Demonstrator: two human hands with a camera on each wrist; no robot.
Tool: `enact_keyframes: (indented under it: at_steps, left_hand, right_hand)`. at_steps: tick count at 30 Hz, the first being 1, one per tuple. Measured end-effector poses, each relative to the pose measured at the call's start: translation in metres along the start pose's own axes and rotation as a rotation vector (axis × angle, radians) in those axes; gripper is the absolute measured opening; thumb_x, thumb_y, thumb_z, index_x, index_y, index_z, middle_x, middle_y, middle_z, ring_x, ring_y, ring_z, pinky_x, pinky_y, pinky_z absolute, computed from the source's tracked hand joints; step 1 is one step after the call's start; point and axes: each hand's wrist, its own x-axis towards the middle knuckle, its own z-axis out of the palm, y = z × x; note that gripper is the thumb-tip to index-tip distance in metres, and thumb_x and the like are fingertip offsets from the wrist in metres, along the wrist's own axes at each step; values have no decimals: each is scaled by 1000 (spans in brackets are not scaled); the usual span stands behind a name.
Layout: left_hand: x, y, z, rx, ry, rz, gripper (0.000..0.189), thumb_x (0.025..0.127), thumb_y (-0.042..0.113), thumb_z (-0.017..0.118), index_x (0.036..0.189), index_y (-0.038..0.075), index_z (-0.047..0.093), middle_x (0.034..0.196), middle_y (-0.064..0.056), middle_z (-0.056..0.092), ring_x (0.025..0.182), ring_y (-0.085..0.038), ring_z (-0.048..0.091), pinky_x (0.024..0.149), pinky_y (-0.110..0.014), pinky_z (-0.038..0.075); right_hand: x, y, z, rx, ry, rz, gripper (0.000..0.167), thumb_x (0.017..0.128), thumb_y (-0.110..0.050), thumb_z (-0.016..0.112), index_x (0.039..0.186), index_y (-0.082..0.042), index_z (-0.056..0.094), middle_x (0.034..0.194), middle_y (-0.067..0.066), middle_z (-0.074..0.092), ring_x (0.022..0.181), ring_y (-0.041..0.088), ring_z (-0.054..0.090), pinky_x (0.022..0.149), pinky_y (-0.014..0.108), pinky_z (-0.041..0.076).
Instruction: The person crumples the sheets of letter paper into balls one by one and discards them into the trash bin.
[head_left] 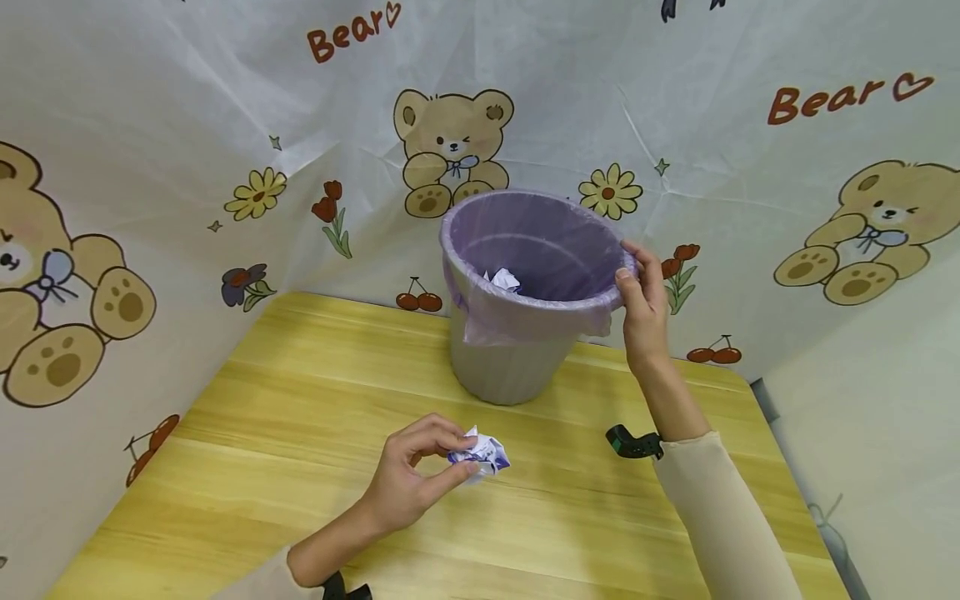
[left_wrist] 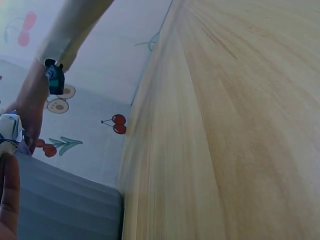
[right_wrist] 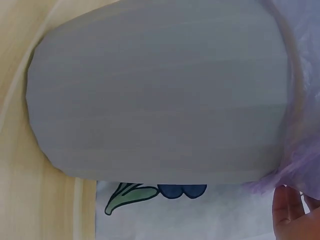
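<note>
In the head view my left hand (head_left: 408, 479) pinches a crumpled ball of white and blue paper (head_left: 491, 456) between thumb and fingers, above the table and in front of a grey trash bin (head_left: 510, 367). A translucent purple bag (head_left: 502, 323) lines the bin and folds over its rim. My right hand (head_left: 647, 312) grips the rim on the right side, thumb and fingers over the edge. Crumpled paper (head_left: 506, 281) lies inside the bin. The right wrist view has the bin's ribbed wall (right_wrist: 160, 100) and my right hand (right_wrist: 295, 217) at the bag's edge.
The bin stands toward the back of a yellow wood-grain table (head_left: 300, 392). A white cloth (head_left: 570, 75) printed with bears, flowers and cherries hangs behind and at both sides. A small black device (head_left: 633, 442) is strapped on the right wrist.
</note>
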Motion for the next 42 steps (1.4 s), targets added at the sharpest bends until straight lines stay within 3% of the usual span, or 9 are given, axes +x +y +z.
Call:
enact_keyframes:
  at_steps: [4,10,21,32,42]
  left_hand:
    - [0,1,0,2,2,-3,28,89,-8,82,113,5,79,106,-14,71,96,-11,71,79,-28,67]
    - [3,4,-1,6,-2,11,28,88,-8,82,113,5,79,105,-14,71,96,-12,72,79,-28,67]
    - [14,12,4,71,-65,125,29,87,-3,86,114,6,80,107,-12,72,95,-17,72,79,-28,67]
    - [27,19,-2,105,-67,123,28,87,-2,86,113,7,80,107,-9,72,96,-16,72,78,-28,67]
    - [24,18,-2,97,-54,125,27,87,-2,86,111,7,80,107,-10,72,96,-16,72,78,-28,67]
  right_hand:
    - [0,1,2,-4,23,-7,47,107,-21,50,153,-16,54,126,4,59,106,17,53,88,20,48]
    - [0,1,3,23,23,-6,46,107,-21,52,153,-15,54,126,8,59,106,20,55,86,20,50]
    - [-1,-3,6,5,37,4,47,106,-19,50,153,-14,54,124,9,59,107,21,55,87,20,50]
    - [-2,-2,7,-17,40,15,46,107,-22,50,153,-18,54,122,7,59,107,22,56,85,20,51]
    - [-2,-1,7,-9,53,-5,47,106,-20,50,152,-17,55,120,8,58,105,22,56,83,20,50]
